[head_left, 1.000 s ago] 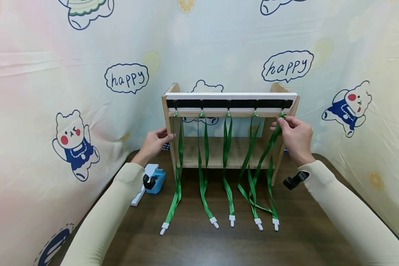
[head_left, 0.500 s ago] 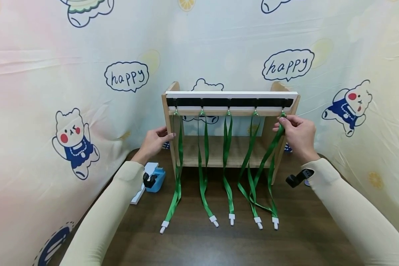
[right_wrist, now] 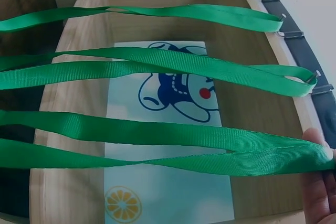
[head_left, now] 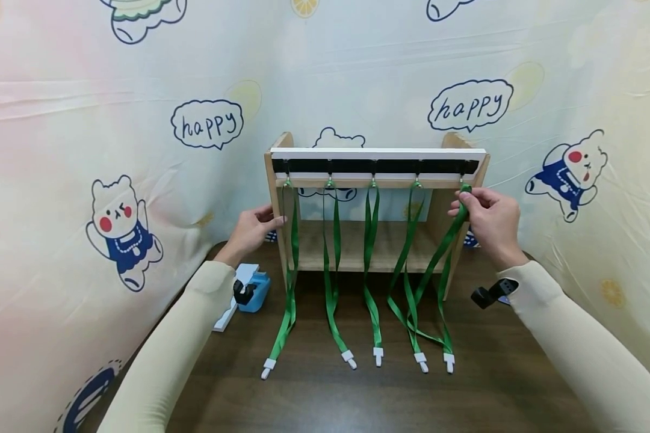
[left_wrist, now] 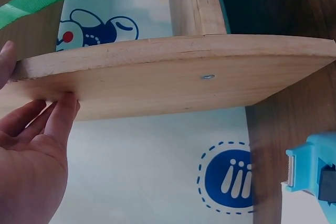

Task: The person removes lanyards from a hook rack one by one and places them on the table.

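Observation:
A wooden rack (head_left: 368, 246) stands on the table, with several green lanyards (head_left: 371, 225) hanging from hooks along its white and black top bar (head_left: 376, 166). My left hand (head_left: 251, 230) grips the rack's left side panel (left_wrist: 157, 80), thumb on the front edge and fingers behind. At the far right, my right hand (head_left: 490, 224) pinches the upper loop of the rightmost lanyard (right_wrist: 184, 135), close under its hook (head_left: 462, 177). Whether that loop still sits on the hook I cannot tell; the fingers cover it. White clips (head_left: 378, 355) end the lanyards on the tabletop.
A light blue tape dispenser (head_left: 256, 293) and a white flat piece (head_left: 224, 319) lie left of the rack. A patterned cloth (head_left: 325, 72) hangs close behind and at both sides. The two rightmost lanyards cross each other low down.
My right hand has shifted slightly right, drawing the top of the rightmost lanyard with it. My left hand keeps its hold on the side panel.

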`<action>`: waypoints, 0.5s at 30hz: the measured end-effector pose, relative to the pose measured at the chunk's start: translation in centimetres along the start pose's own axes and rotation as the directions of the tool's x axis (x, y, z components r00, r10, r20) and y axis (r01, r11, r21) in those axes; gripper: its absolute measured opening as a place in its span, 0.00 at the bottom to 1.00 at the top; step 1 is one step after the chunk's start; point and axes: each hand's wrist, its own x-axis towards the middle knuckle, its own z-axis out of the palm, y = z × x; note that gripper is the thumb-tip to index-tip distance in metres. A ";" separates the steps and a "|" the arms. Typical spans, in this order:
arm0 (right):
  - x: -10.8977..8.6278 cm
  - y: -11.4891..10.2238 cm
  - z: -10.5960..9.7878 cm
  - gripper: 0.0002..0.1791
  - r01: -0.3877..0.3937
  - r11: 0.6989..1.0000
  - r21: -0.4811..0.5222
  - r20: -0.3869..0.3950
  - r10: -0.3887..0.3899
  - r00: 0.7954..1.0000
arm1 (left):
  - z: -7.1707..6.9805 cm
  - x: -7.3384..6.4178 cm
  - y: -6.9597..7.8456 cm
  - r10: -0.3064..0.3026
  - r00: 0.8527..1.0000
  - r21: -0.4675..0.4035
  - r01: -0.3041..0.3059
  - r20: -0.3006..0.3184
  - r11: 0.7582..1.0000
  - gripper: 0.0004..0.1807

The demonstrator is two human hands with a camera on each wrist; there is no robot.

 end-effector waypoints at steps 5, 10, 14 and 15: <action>-0.2 -0.3 -0.4 0.21 -0.008 1.000 -0.013 -0.004 0.008 1.000 | 0.0 0.0 0.1 0.007 1.000 -0.004 -0.007 0.007 1.000 0.36; -0.4 -0.5 -0.9 0.21 -0.028 1.000 0.004 -0.014 0.028 0.999 | 0.0 -0.1 0.2 0.014 1.000 -0.009 -0.014 0.020 1.000 0.35; -0.5 -0.4 -1.2 0.20 -0.025 0.997 0.073 -0.024 0.027 0.999 | -0.1 -0.1 0.1 0.013 1.000 -0.007 -0.012 0.021 1.000 0.35; -0.5 -0.4 -1.3 0.20 -0.025 0.995 0.098 -0.026 0.028 0.999 | -0.1 -0.1 0.1 0.012 1.000 -0.005 -0.012 0.020 1.000 0.35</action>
